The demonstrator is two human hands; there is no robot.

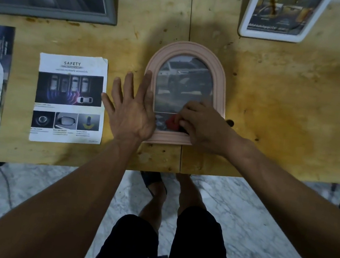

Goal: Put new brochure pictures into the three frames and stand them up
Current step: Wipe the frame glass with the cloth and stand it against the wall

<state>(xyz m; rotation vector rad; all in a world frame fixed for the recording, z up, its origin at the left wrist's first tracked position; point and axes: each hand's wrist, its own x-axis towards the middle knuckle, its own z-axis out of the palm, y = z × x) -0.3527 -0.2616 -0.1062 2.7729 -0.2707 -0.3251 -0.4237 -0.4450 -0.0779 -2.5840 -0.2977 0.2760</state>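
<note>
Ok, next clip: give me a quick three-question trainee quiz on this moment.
1. True or false: the pink arched frame lies flat on the table.
2. Which hand has straight, spread fingers against the frame's side? A. left hand B. right hand
3. Fill in: the loose sheet left of the hands is headed "____".

Key: 1 true; 2 A; 3 SAFETY.
</note>
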